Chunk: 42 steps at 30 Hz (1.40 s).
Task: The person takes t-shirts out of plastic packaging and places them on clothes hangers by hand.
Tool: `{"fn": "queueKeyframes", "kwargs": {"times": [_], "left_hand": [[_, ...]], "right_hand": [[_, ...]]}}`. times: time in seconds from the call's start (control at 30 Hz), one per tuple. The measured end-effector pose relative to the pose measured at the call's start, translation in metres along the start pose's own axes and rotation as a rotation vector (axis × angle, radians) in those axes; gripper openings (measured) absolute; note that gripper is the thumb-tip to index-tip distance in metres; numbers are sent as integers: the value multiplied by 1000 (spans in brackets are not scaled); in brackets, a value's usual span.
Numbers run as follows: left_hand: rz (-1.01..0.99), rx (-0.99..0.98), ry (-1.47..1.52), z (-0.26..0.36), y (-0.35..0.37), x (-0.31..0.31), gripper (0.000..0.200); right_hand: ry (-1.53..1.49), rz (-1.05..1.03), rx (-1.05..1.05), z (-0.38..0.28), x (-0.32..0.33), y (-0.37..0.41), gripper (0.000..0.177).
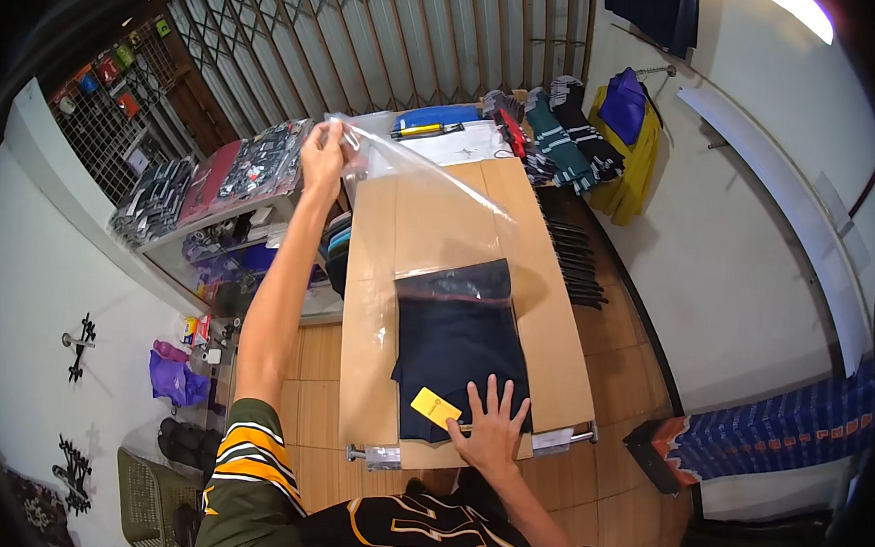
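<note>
Raised at the far left corner of the board, my left hand (322, 158) pinches the edge of a clear plastic bag (429, 173). The film stretches from those fingers back toward a folded navy garment (458, 340), and its shiny edge crosses the garment's far part. My right hand (493, 427) lies flat on the near right of the garment, fingers spread. A yellow tag (436, 408) rests on the cloth just left of that hand, near the thumb. Under it all is a tan cardboard-topped table (378, 270).
A yellow-and-black cutter (428, 130) lies at the table's far end beside rolled socks (556, 130). Packaged goods (264, 158) cover a glass counter on the left. Blue patterned boxes (779, 430) stand at right, and a green basket (148, 501) sits at lower left.
</note>
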State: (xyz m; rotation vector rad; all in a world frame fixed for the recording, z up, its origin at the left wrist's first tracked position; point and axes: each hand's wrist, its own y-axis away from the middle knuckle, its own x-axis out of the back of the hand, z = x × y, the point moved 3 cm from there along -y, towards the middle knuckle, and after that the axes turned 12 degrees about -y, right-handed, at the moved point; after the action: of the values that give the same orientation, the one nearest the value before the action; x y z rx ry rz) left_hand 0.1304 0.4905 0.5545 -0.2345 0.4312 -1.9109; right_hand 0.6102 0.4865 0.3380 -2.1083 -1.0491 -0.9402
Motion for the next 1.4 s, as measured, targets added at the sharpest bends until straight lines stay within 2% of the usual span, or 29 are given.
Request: {"fn": "queueKeyframes", "kwargs": {"times": [0.03,0.17,0.23,0.3,0.37,0.43,0.47,0.53,0.57,0.6,0.67,0.7,0.77,0.83,0.87,0.9,0.97,1.13,1.23,1.3,1.4], "left_hand": [[32,-12,89,20,5,4,15],[17,-78,55,96,55,52,16],[-70,-185,-5,129,94,84,16],[-54,-202,8,160,137,121,17],[-151,-269,-27,185,178,165,18],[-199,-279,-58,201,215,214,18],[-253,-287,-83,211,232,238,18],[-267,-265,-173,226,267,279,19],[-279,-251,-201,229,282,300,20],[-269,-235,-259,236,299,315,20],[-275,-137,-265,235,327,347,21],[-269,-95,-276,232,339,363,21],[-266,-41,-276,222,359,393,18],[-237,14,-263,208,377,424,16],[-214,36,-255,202,386,438,16],[-203,44,-259,193,394,453,16],[-55,68,-375,175,407,481,18],[156,133,-339,140,414,502,16],[175,168,-377,112,403,512,17],[210,132,-368,98,389,517,19],[223,134,-436,84,359,522,21]], "right_hand": [[4,-2,4,-1,1,-1,75],[5,6,-21,-6,2,0,74],[-16,6,-63,-9,3,0,73],[-185,83,-135,-15,3,-1,70],[-358,171,-157,-29,-2,-2,68],[-542,311,-30,-62,-3,-2,56],[-661,316,-50,-84,-6,-1,54],[-868,265,-52,-138,-11,3,50],[-924,275,51,-159,-26,2,48],[-976,180,90,-181,-42,2,46],[-1123,-70,100,-224,-73,2,45],[-1252,-218,17,-245,-90,8,43],[-1318,-485,-135,-263,-141,15,33],[-1447,-554,-164,-304,-145,30,16],[-1571,-579,-252,-305,-166,32,12],[-1569,-594,-256,-311,-173,34,12],[-1803,-517,-323,-316,-181,36,12],[-1740,-378,-244,-329,-173,9,11],[-1636,-373,-233,-335,-178,-15,16],[-1527,-280,-200,-336,-185,-32,21],[-1551,-210,-212,-337,-198,-63,21]]}}
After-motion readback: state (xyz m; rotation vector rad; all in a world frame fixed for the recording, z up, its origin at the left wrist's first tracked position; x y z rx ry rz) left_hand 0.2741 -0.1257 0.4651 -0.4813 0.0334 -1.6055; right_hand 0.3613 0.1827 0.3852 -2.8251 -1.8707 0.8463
